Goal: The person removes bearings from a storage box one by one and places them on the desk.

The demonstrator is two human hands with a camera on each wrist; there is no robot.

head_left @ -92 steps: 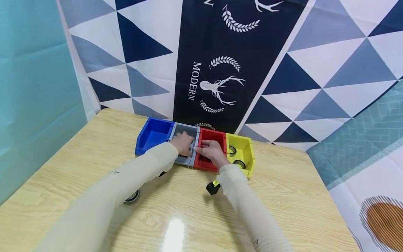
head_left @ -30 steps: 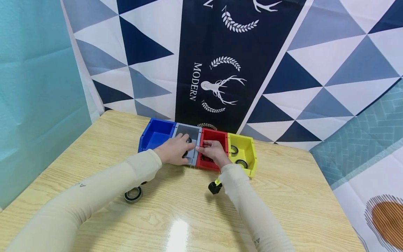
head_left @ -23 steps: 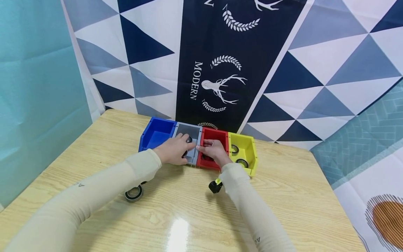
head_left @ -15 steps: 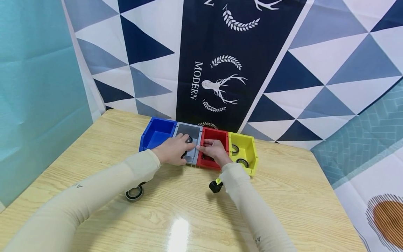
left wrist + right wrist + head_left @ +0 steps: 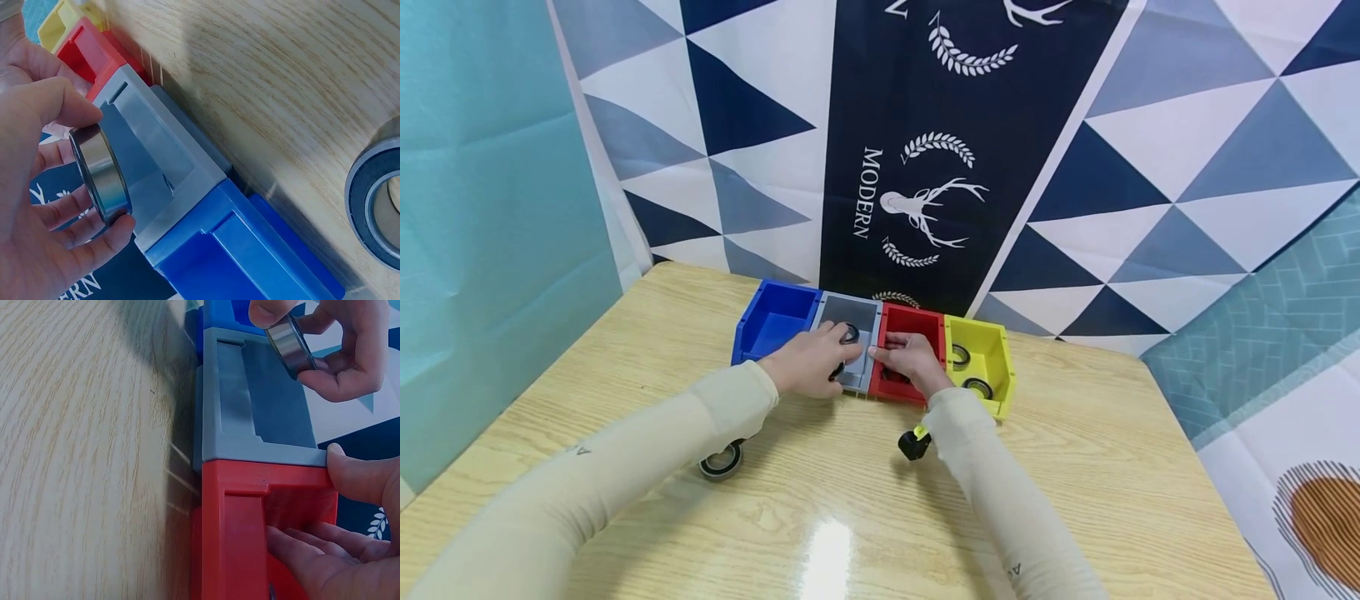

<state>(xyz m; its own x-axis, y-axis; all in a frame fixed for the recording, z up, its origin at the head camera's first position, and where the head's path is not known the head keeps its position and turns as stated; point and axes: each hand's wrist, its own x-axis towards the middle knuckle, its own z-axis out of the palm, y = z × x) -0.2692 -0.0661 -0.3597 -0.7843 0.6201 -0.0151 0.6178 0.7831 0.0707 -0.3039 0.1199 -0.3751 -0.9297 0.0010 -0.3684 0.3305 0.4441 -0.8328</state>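
Observation:
My left hand (image 5: 808,360) holds a ball bearing (image 5: 103,174) by its rim, thumb on one side and fingers on the other. The bearing is tilted on edge over the front of the grey bin (image 5: 181,147). My right hand (image 5: 908,360) grips the side wall of the red bin (image 5: 240,478). Its thumb lies at the rim where red meets grey, and its fingers reach down inside the red bin. A dark ring (image 5: 895,376) shows low in that bin, partly covered by the hand.
The blue bin (image 5: 778,317) adjoins the grey one on the left. The yellow bin (image 5: 988,346) on the right contains two bearings (image 5: 977,389). Another bearing (image 5: 721,460) lies on the table by my left sleeve. A small black object with a yellow part (image 5: 913,444) lies beside my right sleeve.
My left hand, earlier down inside the grey bin, has drawn back toward the front left with the bearing now visible in it. Over the last second it shifts only slightly. The right hand stays put.

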